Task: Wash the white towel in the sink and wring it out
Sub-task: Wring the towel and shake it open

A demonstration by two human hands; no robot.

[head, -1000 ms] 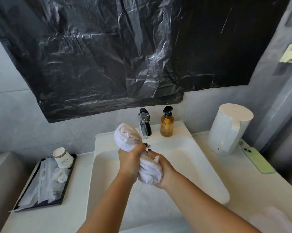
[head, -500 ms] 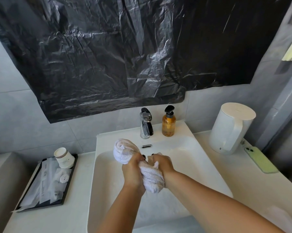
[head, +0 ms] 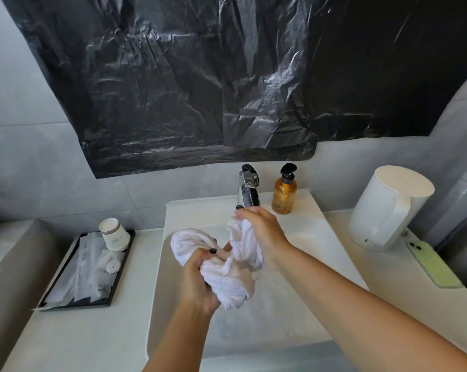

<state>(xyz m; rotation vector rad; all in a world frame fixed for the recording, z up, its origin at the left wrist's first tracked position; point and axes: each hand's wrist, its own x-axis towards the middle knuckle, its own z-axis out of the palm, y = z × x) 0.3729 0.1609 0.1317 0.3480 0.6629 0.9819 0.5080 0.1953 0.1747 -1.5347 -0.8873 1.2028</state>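
Observation:
A white towel [head: 228,276] is bunched and twisted above the white sink [head: 302,299]. My left hand [head: 198,280] grips its lower part, with a rolled end sticking out to the left. My right hand [head: 261,233] holds the upper end, fingers curled round it, just in front of the chrome faucet [head: 247,190]. No water is seen running from the faucet.
An amber soap bottle [head: 284,193] stands right of the faucet. A white kettle [head: 390,208] and a green phone [head: 432,263] sit on the right counter. A black tray [head: 86,272] with a paper cup [head: 112,233] and packets lies left. Black plastic sheet [head: 227,76] covers the wall above.
The towel has loosened from a tight twist. My right hand has moved up and back toward the faucet with its end, while my left hand stays lower on the towel.

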